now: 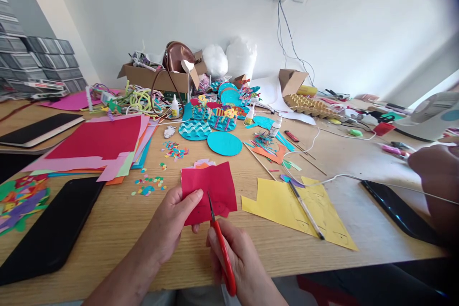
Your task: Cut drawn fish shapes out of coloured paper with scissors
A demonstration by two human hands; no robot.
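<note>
Near the table's front edge, my left hand point(172, 220) pinches a piece of red paper point(215, 179) by its left side, thumb on top. Faint pencil lines show on the paper's lower part. My right hand point(236, 253) is wrapped round the handles of red-handled scissors point(224, 258). Their blades point up and away from me and lie over the lower middle of the red paper. Whether they are cutting into it I cannot tell. Behind the red paper, small pink and orange paper pieces point(203, 164) stick out. Yellow paper point(276, 201) with drawn outlines lies to the right, a pen point(306, 210) across it.
Coloured paper sheets point(96, 138) are stacked at the left, beside a black phone-like slab point(57, 224). Blue paper discs point(224, 144), glue bottles point(275, 126) and confetti point(148, 185) lie ahead. A white cable point(337, 178) runs right, past a phone point(398, 210). Another person's hand point(435, 172) is at far right.
</note>
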